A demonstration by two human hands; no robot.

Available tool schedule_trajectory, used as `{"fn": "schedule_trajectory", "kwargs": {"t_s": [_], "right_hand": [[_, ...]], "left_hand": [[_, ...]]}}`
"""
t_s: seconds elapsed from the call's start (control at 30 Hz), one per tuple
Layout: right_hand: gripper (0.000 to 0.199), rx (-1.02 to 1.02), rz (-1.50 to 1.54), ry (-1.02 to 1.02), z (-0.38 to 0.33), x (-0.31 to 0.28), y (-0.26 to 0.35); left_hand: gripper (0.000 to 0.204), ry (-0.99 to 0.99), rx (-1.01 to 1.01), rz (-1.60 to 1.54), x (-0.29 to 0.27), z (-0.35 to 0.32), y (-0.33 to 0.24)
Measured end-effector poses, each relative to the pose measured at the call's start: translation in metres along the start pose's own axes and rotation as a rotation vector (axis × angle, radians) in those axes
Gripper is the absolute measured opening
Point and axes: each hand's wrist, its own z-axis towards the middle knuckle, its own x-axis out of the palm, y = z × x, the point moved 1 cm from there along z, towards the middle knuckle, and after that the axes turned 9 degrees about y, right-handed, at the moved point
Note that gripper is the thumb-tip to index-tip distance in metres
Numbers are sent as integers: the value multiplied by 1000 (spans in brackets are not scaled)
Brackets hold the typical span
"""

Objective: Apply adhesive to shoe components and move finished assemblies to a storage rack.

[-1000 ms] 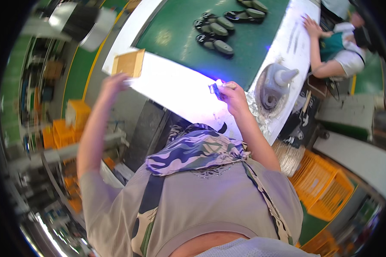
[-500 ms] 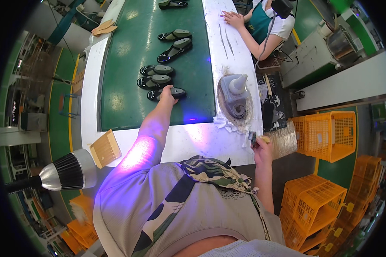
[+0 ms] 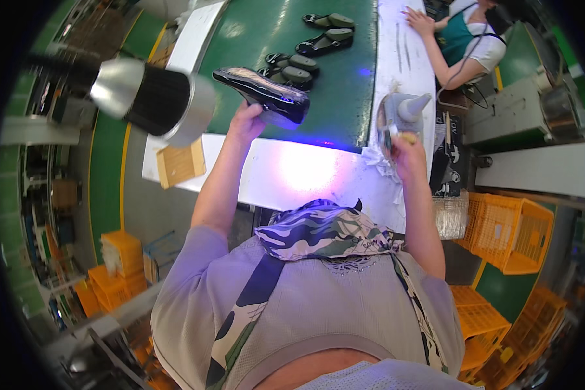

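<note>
A glossy black shoe [image 3: 261, 90] is gripped in my left hand [image 3: 246, 122], lifted above the green belt [image 3: 335, 123] with its sole side toward my palm. My right hand [image 3: 408, 156] is closed around a small yellow and dark piece [image 3: 406, 138] whose kind I cannot make out. That hand is at the near end of an oval dish, beside a grey bottle with a pointed nozzle [image 3: 413, 107]. Several black strap shoes [image 3: 325, 43] with grey forms inside lie in a row on the belt; the raised shoe partly covers the nearer ones.
A metal lamp [image 3: 153, 101] reaches in from the left, close to the raised shoe. Crumpled white tissue [image 3: 380, 160] lies by the dish. A wooden piece [image 3: 181, 162] projects at the table's left corner. Orange crates [image 3: 510, 231] stand at right. Across the table sits a person [image 3: 465, 49].
My left hand has picked the nearest shoe off the belt and brought it up toward me. My right hand has moved forward to the dish. The whole view has shifted.
</note>
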Motion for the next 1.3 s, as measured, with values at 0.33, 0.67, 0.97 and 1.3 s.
{"fn": "schedule_trajectory", "kwargs": {"t_s": [0.33,0.67,0.97,1.3], "right_hand": [[24,-183,-184,555,64,171,27],[23,-112,-211,820,60,236,0],[17,271,-164,917,26,244,-4],[16,26,-245,1074,23,256,33]], "left_hand": [[58,-155,268,1250,75,-85,-31],[39,-10,578,1910,144,-117,-53],[45,-184,455,1897,147,-129,-46],[68,-280,-157,1725,143,-136,-44]]}}
